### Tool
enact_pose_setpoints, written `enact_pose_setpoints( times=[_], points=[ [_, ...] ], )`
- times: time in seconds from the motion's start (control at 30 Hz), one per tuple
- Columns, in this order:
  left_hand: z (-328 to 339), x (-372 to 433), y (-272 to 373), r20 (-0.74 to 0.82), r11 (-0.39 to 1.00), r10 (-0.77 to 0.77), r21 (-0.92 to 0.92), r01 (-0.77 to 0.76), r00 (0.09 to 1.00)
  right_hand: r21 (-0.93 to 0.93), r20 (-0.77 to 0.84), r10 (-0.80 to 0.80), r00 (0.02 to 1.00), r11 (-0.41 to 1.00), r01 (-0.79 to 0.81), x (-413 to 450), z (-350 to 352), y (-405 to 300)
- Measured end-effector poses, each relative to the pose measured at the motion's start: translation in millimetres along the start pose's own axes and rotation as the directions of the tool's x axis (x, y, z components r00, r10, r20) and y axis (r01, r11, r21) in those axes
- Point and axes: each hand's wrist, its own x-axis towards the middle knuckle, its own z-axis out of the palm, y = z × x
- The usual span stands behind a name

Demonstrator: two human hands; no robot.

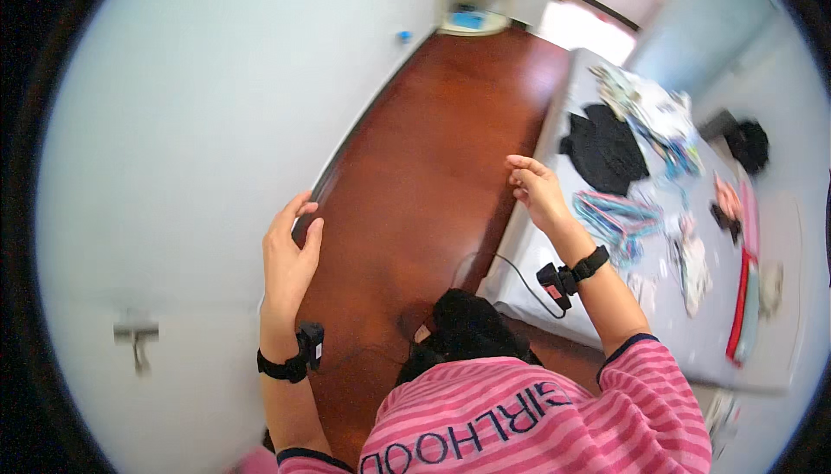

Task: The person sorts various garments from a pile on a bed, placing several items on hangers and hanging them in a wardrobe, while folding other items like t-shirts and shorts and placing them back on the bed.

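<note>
My left hand (pixel 290 260) is raised beside the pale wall (pixel 214 149), thumb and fingers apart, holding nothing. On the other side, my right hand (pixel 539 195) hovers by the near edge of the bed (pixel 522 266), its fingers loosely curled with nothing visible in them. A crumpled black garment (pixel 607 149) lies on the bed, just beyond that hand. Closer to me is a heap of pink and blue clothes hangers (pixel 613 217). White and patterned clothes (pixel 656 110) are piled toward the far end.
Dark red flooring (pixel 428 149) runs between wall and bed. A corner shelf (pixel 477 23) stands at the far end, near a bright doorway (pixel 587 26). A cable (pixel 526 282) hangs from the right wrist device (pixel 555 284). Small garments (pixel 693 266) lie farther across the bed.
</note>
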Motion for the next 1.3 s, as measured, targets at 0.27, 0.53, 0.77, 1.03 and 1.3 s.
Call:
enact_pose_setpoints(
  times=[0.27,0.53,0.77,1.03,1.3],
  points=[
    [61.1,99.1,26.9,0.195,0.977,0.212,-0.064,-0.204,0.958,0.183,-0.306,-0.019,0.952,0.98,0.079,31.6,-57.4,-3.4],
    [176.2,275.2,67.0,0.327,0.944,0.321,-0.182,-0.275,0.889,0.232,-0.494,0.011,0.87,0.965,0.12,183.3,-104.5,-20.1],
    [280.0,410.2,93.5,0.47,0.91,0.411,-0.256,-0.325,0.781,0.286,-0.617,0.06,0.785,0.946,0.153,274.2,-140.7,-44.5],
    [398.5,551.6,160.6,0.58,0.775,0.63,-0.432,-0.461,0.517,0.33,-0.877,0.139,0.46,0.87,0.366,327.1,-218.2,-59.7],
    [517.7,617.9,228.0,0.656,0.7,0.695,-0.526,-0.483,0.294,0.328,-0.944,0.282,0.168,0.847,0.418,342.2,-275.6,-43.5]
  ],
)
